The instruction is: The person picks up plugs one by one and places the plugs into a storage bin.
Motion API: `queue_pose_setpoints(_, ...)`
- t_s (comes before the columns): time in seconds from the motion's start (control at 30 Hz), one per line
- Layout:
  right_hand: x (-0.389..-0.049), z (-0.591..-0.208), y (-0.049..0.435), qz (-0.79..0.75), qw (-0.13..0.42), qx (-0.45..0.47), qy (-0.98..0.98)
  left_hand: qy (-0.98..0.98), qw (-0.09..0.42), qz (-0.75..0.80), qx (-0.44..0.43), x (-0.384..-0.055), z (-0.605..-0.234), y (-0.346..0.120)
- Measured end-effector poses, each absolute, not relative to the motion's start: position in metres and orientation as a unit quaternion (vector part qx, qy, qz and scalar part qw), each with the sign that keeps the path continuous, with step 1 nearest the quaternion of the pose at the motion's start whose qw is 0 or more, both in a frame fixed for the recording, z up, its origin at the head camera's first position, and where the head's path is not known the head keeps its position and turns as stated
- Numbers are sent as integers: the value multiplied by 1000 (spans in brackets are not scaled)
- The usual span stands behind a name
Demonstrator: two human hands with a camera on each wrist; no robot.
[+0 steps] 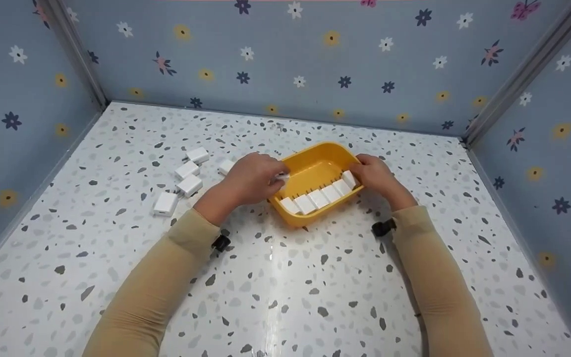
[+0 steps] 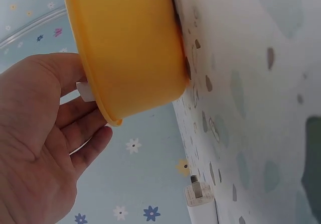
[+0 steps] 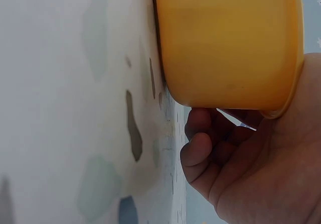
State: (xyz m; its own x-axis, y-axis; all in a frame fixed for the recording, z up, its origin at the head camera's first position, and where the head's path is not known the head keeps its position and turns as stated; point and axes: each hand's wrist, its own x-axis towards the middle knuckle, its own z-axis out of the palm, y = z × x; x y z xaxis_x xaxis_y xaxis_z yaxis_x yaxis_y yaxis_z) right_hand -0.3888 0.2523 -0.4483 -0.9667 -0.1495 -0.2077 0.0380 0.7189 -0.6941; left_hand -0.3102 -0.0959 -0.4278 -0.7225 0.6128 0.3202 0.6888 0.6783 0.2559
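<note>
A yellow plastic tray stands on the speckled table, with several white plug-in chargers lined up along its near wall, prongs facing inward. My left hand reaches over the tray's left rim and pinches another white charger, mostly hidden by the fingers. In the left wrist view, a white corner of that charger shows between thumb and fingers at the rim. At the tray's right end, my right hand grips the wall, thumb inside and fingers curled outside beneath the rim.
Left of the tray lie several loose white chargers, one close beside my left hand. Blue flowered panels enclose the table at the back and both sides.
</note>
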Motion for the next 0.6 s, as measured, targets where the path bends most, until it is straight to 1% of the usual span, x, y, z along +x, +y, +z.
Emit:
queue_pose_setpoints(0.1,-390,-448,252,-377,132,-23,916,-907,124,-174,-363,-312,-431,-96)
queue_pose_setpoints(0.27,-391,-447,251,-379,134,-17,915,-905,142,-177,-361,-312,-434,-96)
queue_pose_setpoints(0.4,-391,-448,252,-379,129,-27,916,-909,143,-179,-348,-311,-435,-94)
queue_pose_setpoints(0.6,-389,-450,256,-378,113,-57,917,-920,128,-193,-317,-310,-436,-91)
